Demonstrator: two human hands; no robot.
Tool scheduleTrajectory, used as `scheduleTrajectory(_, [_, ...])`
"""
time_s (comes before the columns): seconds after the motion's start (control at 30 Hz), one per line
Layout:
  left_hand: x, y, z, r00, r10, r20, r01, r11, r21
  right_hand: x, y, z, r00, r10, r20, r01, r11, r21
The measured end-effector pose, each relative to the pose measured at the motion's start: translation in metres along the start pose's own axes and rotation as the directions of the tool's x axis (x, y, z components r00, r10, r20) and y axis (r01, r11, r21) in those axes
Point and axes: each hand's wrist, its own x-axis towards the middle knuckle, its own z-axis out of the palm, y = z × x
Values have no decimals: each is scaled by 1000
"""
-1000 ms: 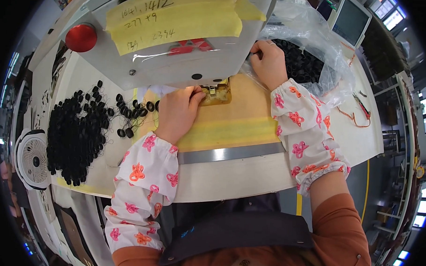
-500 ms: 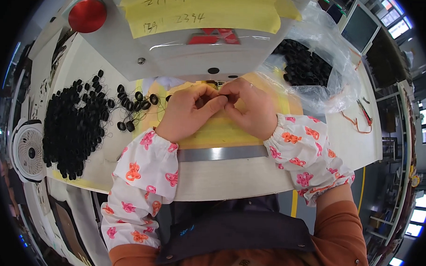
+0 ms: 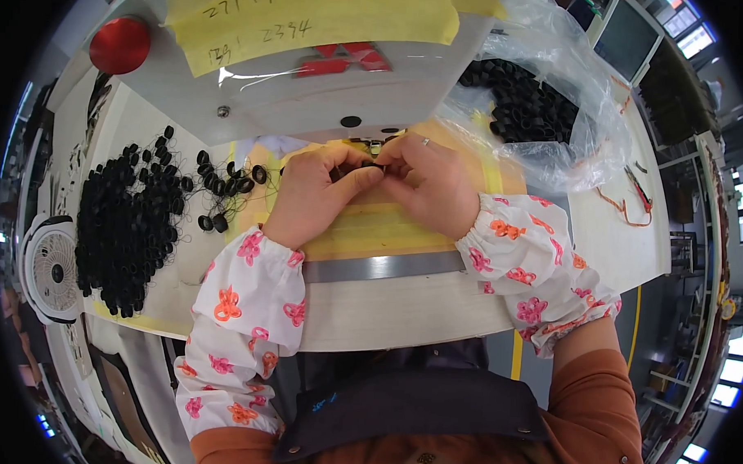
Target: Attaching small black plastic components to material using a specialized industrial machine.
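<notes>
Small black band of soft-looking material [image 3: 375,165] held up before the boxy grey-white machine head [image 3: 265,101]

The bare left hand [image 3: 320,185] pinches the band between thumb and bent fingers, while the bare right hand [image 3: 434,185], wearing a ring, closes its fingertips on the other side. Both grips meet just in front of the small metal fitting [image 3: 375,142] under the machine head. Holding the piece from two sides probably steadies it and lets its edges be felt or straightened; the fingers hide most of it.

Only a dark sliver shows, and its long axis seems to run left to right, from one hand toward the other. Which way any opening or end points cannot be told.

Beneath the hands, a work plate covered in yellow tape [image 3: 371,232] ends at a grey metal strip [image 3: 378,267] along the pale tabletop [image 3: 401,315]; the tape perhaps gives a smooth surface. To the left lies a heaped pile of black rings with loose threads [image 3: 122,231], with a smaller scatter of black thread-tailed rings [image 3: 230,178] nearer the left hand. Beyond the right hand, a crumpled clear plastic bag [image 3: 596,137] holds loose black loops [image 3: 539,107]. Having a supply on either side likely keeps both within short reach.
</notes>
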Motion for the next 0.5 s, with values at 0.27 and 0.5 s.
scheduleTrajectory(0.27, [3,-6,5,990,65,-125,-48,990,133,1,6,2,970,235,-65,-230,970,74])
scheduleTrajectory(0.5, [5,-7,11,979,59,-195,-12,972,235,2,13,4,982,167,-86,-169,985,-23])
